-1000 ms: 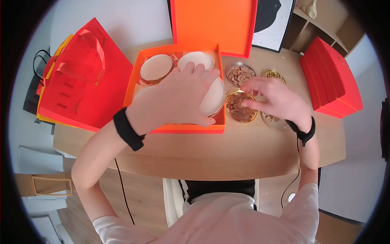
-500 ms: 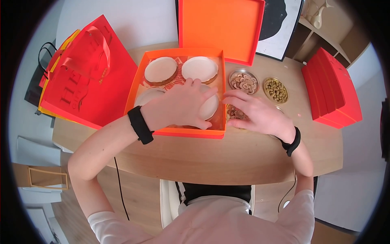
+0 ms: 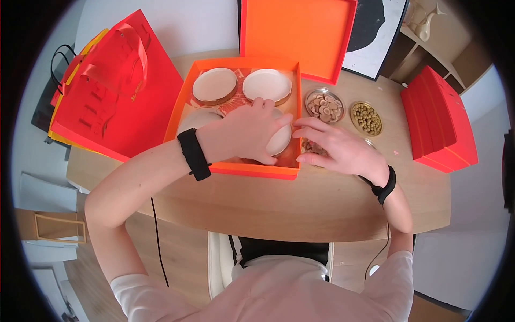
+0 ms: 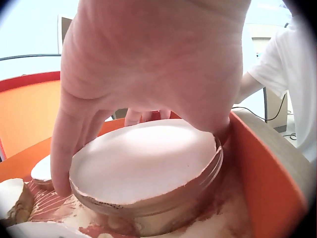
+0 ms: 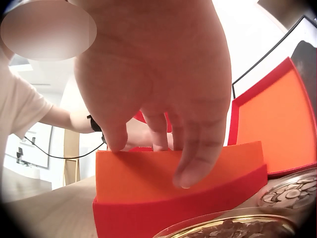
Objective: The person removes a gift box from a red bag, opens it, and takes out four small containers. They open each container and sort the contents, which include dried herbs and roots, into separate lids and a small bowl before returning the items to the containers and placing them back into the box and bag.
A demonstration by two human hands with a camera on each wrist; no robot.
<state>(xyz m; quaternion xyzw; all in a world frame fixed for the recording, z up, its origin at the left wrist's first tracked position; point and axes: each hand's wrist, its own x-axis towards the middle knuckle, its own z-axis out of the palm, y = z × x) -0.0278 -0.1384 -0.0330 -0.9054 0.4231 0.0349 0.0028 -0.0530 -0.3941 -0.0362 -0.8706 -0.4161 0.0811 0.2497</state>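
My left hand [image 3: 241, 129] reaches over the orange box [image 3: 252, 170], fingers and thumb spanning a round container [image 4: 143, 168] with a white top and clear sides. It sits in the front right corner, tilted in the left wrist view, with the thumb by the box wall. Two more white-topped containers lie behind it, and a third [image 3: 196, 121] is partly covered by my left hand. My right hand [image 3: 338, 147] is at the box's right wall, holding nothing, fingers loosely bent at the rim. Beneath it a gold-rimmed dish of brown flakes [image 5: 233, 230] is mostly hidden.
Dishes of pale slices [image 3: 324, 107] and greenish buds [image 3: 366, 119] stand right of the box. The orange lid [image 3: 295, 37] leans behind it. Red bags [image 3: 118, 102] are at the left, a stack of red boxes [image 3: 440, 118] at the right.
My right hand has moved left from above the dish of flakes to the box's right wall. The container under my left hand has come down lower into the box's front right corner.
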